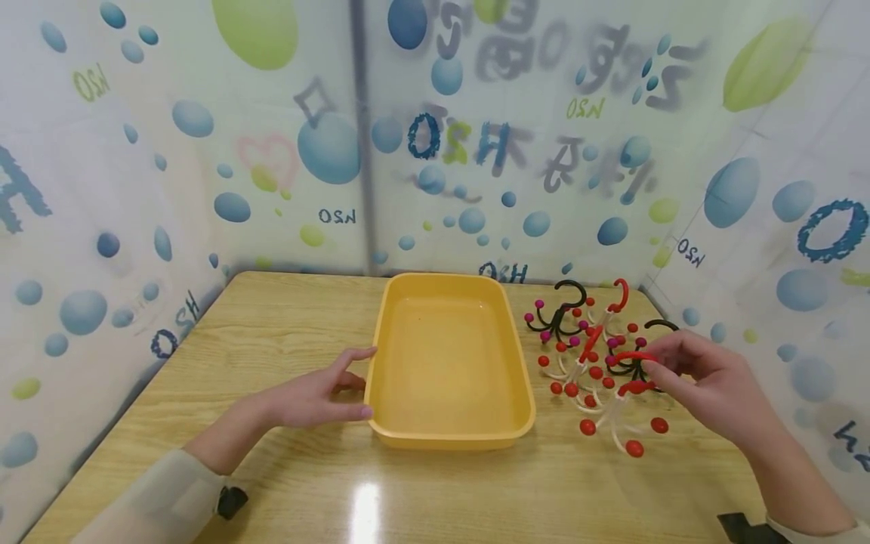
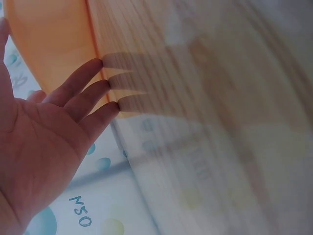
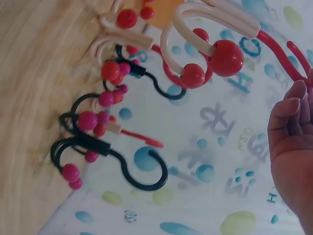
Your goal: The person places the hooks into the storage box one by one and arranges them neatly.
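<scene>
Head view: a yellow tray (image 1: 445,363) stood on the desk (image 1: 285,325). The left hand (image 1: 309,397), its grip loose and fingers (image 1: 353,359) extended, touched the tray's left side; right of the tray, the right hand (image 1: 714,385) pinched a red-tipped hook (image 1: 635,387), with black hooks (image 1: 557,320) and other red-tipped hooks (image 1: 591,344) close by. Left wrist view: three fingertips (image 2: 95,67) met the tray's edge, it seemed, in a hazy picture. Right wrist view: the grip clasped the hook's red end, red balls (image 3: 226,58) capping its pale arms.
</scene>
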`<state>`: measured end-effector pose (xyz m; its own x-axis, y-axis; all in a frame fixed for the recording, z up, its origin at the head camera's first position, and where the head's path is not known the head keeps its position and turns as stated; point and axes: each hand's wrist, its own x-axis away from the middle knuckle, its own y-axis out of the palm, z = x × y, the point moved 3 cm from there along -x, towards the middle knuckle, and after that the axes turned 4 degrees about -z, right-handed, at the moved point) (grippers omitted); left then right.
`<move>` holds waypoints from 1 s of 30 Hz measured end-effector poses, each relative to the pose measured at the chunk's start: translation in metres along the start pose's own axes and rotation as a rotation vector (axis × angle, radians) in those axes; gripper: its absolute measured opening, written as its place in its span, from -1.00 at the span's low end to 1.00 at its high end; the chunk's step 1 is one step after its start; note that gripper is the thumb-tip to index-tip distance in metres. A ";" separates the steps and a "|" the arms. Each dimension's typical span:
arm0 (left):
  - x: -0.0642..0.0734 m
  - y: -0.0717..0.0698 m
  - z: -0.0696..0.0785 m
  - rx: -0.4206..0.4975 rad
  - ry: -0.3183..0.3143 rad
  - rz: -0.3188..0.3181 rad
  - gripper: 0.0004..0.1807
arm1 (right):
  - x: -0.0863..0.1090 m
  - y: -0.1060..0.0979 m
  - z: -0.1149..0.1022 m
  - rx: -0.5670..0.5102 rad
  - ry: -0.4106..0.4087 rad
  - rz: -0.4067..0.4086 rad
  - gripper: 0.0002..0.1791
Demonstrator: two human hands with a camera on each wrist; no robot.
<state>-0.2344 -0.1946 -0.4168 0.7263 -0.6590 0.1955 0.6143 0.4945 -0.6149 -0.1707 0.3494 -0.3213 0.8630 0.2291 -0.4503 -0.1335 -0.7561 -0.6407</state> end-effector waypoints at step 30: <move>0.001 0.000 -0.002 -0.021 -0.010 0.011 0.04 | -0.148 0.116 -0.067 -0.039 0.020 -0.355 -0.84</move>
<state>-0.2341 -0.1966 -0.4182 0.7363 -0.6476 0.1960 0.5994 0.4899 -0.6330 -0.2810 0.1871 -0.2872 0.8615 0.4701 -0.1919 0.1946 -0.6547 -0.7304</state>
